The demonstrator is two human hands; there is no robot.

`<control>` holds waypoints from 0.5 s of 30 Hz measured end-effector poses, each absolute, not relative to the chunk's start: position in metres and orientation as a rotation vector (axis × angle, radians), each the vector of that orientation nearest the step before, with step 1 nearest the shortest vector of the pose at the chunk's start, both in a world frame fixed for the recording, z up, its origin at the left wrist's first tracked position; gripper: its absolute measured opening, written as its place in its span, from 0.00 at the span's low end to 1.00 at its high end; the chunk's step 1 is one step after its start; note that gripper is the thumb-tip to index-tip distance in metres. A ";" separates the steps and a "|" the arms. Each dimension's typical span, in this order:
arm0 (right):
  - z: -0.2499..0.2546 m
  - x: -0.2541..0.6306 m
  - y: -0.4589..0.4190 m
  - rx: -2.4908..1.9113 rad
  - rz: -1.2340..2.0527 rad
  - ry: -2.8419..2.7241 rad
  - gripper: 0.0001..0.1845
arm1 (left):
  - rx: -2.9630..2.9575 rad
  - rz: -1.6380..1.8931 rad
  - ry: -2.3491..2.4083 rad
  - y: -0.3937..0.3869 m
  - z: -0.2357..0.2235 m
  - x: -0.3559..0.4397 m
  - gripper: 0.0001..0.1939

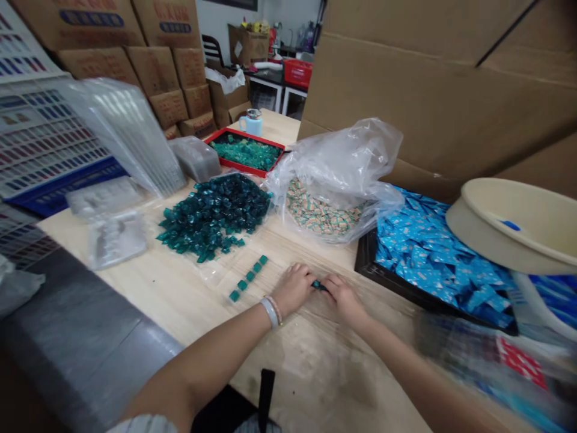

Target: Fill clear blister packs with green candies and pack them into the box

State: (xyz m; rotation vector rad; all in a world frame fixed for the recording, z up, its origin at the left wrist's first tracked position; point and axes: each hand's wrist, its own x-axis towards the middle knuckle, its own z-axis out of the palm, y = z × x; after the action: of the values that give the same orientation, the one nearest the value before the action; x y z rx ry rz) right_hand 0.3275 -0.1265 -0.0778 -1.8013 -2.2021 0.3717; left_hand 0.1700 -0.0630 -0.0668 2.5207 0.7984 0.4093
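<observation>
Fingers [308,279] from both sides pinch one small glossy teal sachet [319,285].

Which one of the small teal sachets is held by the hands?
The small teal sachet between the left hand and the right hand; the others lie apart, in the short row and the heap.

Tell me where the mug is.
In the head view, the pale blue mug stands on the table, just behind the red tray of green pieces.
</observation>
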 end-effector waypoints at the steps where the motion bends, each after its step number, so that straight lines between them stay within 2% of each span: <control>1: -0.080 0.330 -0.130 -1.801 0.370 -2.164 0.12 | 2.512 0.455 0.787 -0.060 -0.064 0.163 0.12; 3: -0.079 0.337 -0.136 -1.792 0.340 -2.088 0.15 | 2.495 0.599 0.822 -0.046 -0.057 0.135 0.17; 6: -0.064 0.337 -0.129 -1.812 0.186 -1.953 0.19 | 2.431 0.746 1.226 -0.009 -0.046 0.071 0.11; 10: -0.032 0.270 -0.065 -1.607 0.171 -2.012 0.16 | 2.367 0.498 1.821 0.031 -0.039 0.008 0.12; 12: -0.024 0.215 -0.017 -1.446 0.283 -2.191 0.13 | 2.420 0.362 1.874 0.035 -0.039 0.000 0.12; 15: -0.028 0.146 0.043 -1.565 0.279 -2.425 0.13 | 2.479 0.268 1.807 0.029 -0.042 -0.004 0.09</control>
State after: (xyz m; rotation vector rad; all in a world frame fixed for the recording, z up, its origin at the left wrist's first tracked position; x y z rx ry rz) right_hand 0.1457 0.0432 -0.0280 -1.5649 -2.4248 0.2788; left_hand -0.0040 0.0290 -0.0420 2.4791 1.8072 0.2676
